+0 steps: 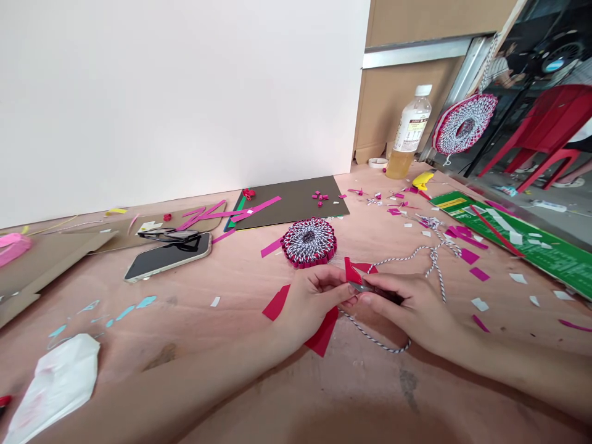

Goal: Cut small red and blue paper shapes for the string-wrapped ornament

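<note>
My left hand pinches a small red paper piece near the middle of the table. My right hand is closed on a small dark metal tool whose tip meets that paper. Red-and-white twine runs under and past my right hand. More red paper scraps lie under and beside my left hand. A round woven red-and-white disc sits just beyond both hands.
A phone with glasses on it lies left. Dark card sheet lies at the back, a bottle and a second woven disc at the right rear. A green ruler board lies right. Paper scraps are scattered about.
</note>
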`<state>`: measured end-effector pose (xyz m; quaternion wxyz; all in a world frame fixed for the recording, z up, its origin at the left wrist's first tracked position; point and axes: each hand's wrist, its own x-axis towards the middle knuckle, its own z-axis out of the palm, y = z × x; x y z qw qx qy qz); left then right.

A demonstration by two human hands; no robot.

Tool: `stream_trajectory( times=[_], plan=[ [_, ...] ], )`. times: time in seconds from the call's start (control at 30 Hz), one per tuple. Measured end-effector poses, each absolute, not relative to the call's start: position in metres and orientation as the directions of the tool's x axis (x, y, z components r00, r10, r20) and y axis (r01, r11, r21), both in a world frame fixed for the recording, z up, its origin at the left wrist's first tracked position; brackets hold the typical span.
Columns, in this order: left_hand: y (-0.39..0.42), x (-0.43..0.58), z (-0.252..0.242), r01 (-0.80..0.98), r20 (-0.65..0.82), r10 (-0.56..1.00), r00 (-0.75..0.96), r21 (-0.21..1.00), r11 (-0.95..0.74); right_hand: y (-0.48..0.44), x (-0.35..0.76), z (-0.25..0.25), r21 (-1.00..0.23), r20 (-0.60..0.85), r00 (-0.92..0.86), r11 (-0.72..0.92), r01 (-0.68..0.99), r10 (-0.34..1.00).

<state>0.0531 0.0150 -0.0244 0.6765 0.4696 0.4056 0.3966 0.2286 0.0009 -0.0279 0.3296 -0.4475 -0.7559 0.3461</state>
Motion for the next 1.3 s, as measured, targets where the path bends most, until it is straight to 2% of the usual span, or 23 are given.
stream_trajectory(
  times=[0.47,0.67,1.3],
  plan=[
    [0.0180,0.0535,-0.0259,-0.171,-0.147,0.926,0.348,0.961,0.216,-0.0027,0.2269,-0.0284,-0.838,0.130,-0.348,0.290,0.461,0.929],
    [0.0190,0.0525,-0.0289,-0.148,-0.137,0.922,0.362,0.968,0.202,-0.0016,0.2283,-0.0319,-0.805,0.154,-0.343,0.319,0.501,0.927],
    [0.0176,0.0537,-0.0268,-0.203,-0.146,0.902,0.407,0.948,0.245,-0.0004,0.2310,-0.0313,-0.806,0.197,-0.391,0.376,0.458,0.899]
  ],
)
